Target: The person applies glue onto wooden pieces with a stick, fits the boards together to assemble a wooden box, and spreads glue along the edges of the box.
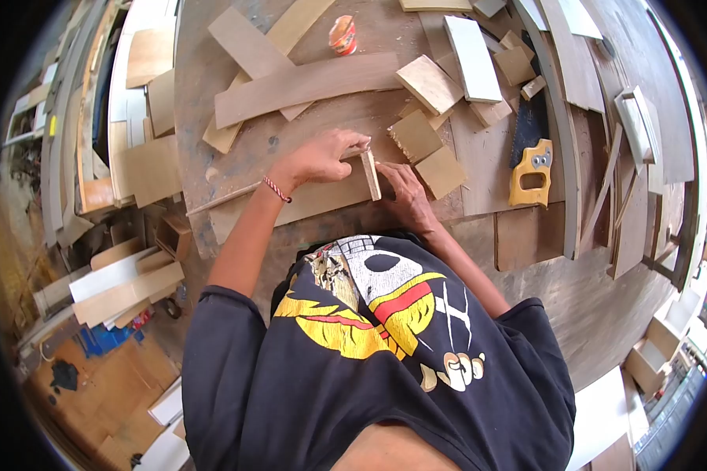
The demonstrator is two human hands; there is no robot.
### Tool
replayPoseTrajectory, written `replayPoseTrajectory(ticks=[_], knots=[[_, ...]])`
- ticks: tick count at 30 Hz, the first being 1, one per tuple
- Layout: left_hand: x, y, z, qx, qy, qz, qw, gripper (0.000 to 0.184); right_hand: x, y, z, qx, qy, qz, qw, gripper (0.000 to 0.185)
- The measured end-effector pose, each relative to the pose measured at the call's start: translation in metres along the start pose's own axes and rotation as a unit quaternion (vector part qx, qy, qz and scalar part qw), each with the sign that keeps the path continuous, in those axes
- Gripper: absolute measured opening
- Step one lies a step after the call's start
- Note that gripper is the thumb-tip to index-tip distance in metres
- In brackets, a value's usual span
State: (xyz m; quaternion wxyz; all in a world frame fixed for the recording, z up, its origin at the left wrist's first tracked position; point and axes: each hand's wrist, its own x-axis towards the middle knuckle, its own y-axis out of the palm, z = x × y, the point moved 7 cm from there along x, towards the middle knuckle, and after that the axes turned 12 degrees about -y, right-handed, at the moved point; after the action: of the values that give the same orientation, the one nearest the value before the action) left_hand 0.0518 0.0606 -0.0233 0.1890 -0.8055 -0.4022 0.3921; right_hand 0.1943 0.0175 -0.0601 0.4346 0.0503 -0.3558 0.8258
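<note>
My left hand [320, 159], with a red-and-white cord at the wrist, is closed over the end of a thin wooden strip [226, 198] that runs off to the left. At that end a short wooden piece [371, 175] meets the strip at an angle. The fingers of my right hand [406, 193] press against the right side of this short piece. Whether the two pieces are fastened together cannot be made out. Beneath them, along the near edge of the worktable, lies a flat board [306, 206].
A handsaw [532, 169] with a yellow handle lies to the right. Square wood blocks [440, 171] and a white board [473, 59] are nearer. Beyond my hands are crossed planks [306, 88] and a red-and-white cup [342, 36]. Stacked boards [145, 169] stand at left.
</note>
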Motion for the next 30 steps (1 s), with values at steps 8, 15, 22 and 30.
replayPoseTrajectory(ticks=[8, 15, 22, 30], knots=[[0.002, 0.006, 0.003, -0.017, -0.023, -0.027, 0.999, 0.058, -0.003, 0.001, -0.004, 0.003, -0.010, -0.003, 1.000, 0.071], [0.005, 0.016, 0.007, 0.056, -0.013, -0.014, 0.998, 0.060, -0.004, 0.001, -0.004, 0.007, -0.020, 0.002, 1.000, 0.072], [0.008, 0.020, 0.011, 0.065, -0.022, -0.027, 0.997, 0.064, -0.004, 0.002, -0.005, 0.000, -0.013, 0.009, 1.000, 0.071], [0.008, 0.020, 0.008, 0.086, -0.043, -0.027, 0.995, 0.064, -0.003, 0.001, -0.004, 0.004, -0.002, -0.004, 1.000, 0.068]])
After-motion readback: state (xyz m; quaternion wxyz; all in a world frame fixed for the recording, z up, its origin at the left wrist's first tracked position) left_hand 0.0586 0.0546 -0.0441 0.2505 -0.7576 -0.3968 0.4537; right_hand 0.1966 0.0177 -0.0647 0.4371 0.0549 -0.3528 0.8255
